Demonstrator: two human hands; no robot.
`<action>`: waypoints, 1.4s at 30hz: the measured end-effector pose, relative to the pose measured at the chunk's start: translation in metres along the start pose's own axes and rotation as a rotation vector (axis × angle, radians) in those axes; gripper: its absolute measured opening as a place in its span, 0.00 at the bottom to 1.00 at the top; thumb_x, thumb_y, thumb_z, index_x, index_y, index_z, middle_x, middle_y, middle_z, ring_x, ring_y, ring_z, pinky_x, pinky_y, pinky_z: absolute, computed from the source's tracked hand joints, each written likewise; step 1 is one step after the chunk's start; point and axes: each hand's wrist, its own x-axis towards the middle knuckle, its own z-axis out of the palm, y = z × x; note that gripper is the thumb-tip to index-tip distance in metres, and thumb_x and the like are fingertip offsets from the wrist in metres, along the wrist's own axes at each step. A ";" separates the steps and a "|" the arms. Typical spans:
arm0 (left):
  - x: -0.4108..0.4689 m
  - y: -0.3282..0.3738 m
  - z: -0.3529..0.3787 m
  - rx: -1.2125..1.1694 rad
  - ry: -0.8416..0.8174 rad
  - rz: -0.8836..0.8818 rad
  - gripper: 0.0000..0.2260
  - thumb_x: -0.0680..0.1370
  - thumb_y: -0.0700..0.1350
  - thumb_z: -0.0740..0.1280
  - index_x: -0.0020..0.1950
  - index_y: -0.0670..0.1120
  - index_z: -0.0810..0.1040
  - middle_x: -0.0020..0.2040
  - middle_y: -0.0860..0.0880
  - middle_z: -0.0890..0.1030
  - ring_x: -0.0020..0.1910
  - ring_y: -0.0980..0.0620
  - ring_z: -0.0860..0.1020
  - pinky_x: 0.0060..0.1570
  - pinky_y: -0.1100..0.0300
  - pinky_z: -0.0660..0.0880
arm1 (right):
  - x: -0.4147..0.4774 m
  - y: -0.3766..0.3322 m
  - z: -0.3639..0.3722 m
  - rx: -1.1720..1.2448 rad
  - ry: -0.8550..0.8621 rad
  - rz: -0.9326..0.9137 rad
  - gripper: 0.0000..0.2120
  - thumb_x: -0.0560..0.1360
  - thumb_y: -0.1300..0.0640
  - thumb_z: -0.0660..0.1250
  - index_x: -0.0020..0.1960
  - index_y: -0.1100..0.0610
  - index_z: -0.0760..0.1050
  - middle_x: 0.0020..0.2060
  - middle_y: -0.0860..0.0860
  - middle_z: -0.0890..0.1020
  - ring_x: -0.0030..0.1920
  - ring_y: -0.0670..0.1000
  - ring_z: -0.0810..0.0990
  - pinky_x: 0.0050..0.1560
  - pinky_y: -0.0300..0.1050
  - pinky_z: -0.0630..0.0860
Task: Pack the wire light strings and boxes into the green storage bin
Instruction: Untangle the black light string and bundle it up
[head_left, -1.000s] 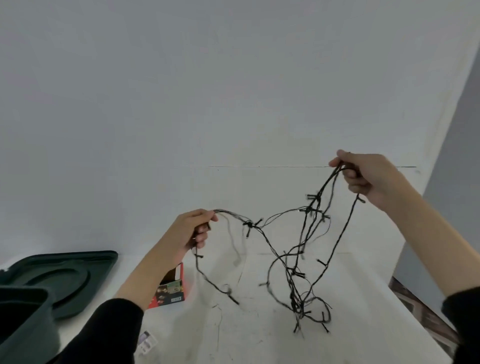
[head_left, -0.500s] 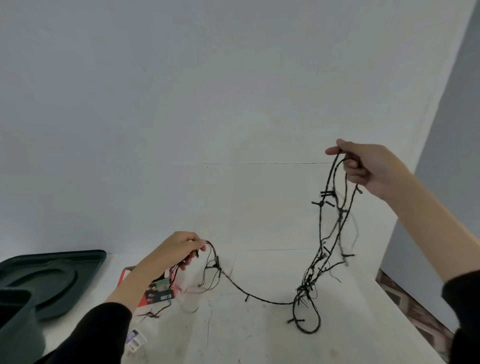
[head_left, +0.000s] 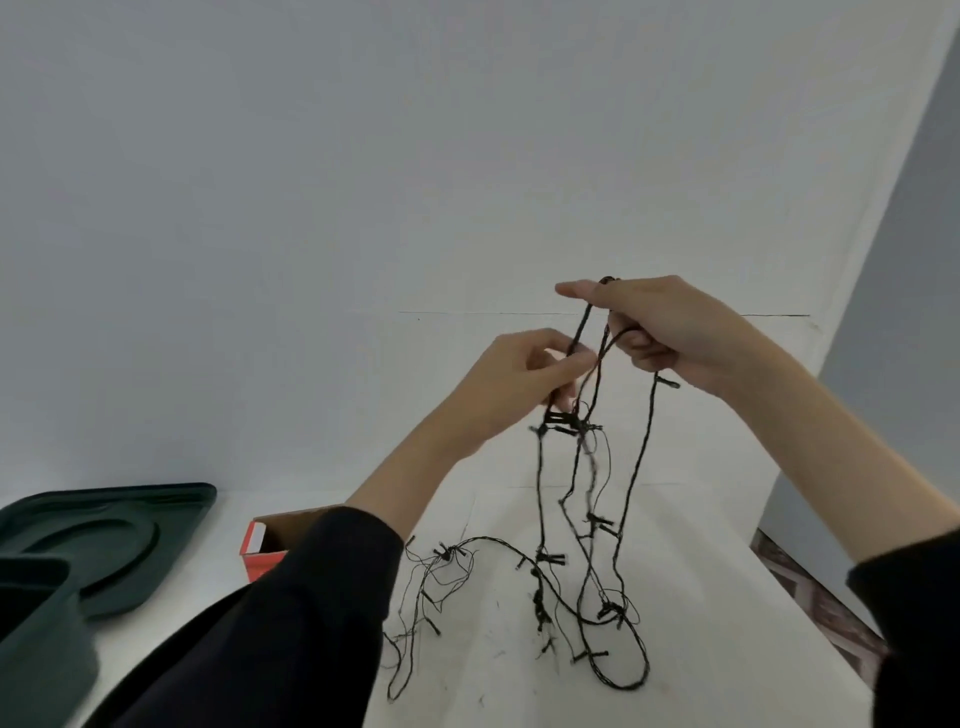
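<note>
Now the left hand has risen beside the right hand; both pinch the dangling light string.

Bin near left, lid behind; box right of lid; light string from my left hand and right hand down onto table.

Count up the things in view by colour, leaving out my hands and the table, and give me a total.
Green: 2, the storage bin and its lid
Red: 1, the open box
Black: 1, the wire light string, held up with its lower loops on the table
Total: 4
</note>
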 end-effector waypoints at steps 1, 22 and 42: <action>-0.001 -0.005 -0.003 0.006 0.005 -0.021 0.07 0.77 0.45 0.66 0.50 0.43 0.80 0.32 0.50 0.77 0.31 0.54 0.76 0.40 0.62 0.76 | 0.000 0.003 -0.002 0.001 0.029 -0.001 0.10 0.72 0.45 0.69 0.51 0.45 0.83 0.28 0.48 0.58 0.27 0.48 0.55 0.25 0.38 0.52; -0.059 -0.100 -0.066 0.198 -0.275 -0.467 0.08 0.78 0.45 0.64 0.45 0.42 0.78 0.34 0.49 0.78 0.32 0.55 0.76 0.31 0.65 0.73 | 0.008 0.082 -0.019 0.220 0.379 0.105 0.08 0.76 0.55 0.66 0.52 0.53 0.82 0.29 0.48 0.56 0.21 0.44 0.55 0.21 0.35 0.49; -0.018 -0.035 -0.028 0.429 -0.212 -0.114 0.06 0.77 0.51 0.65 0.46 0.51 0.81 0.33 0.53 0.79 0.24 0.63 0.69 0.27 0.73 0.65 | -0.027 0.089 0.041 -0.292 -0.412 -0.033 0.34 0.70 0.55 0.74 0.71 0.44 0.62 0.61 0.44 0.74 0.62 0.42 0.73 0.62 0.38 0.70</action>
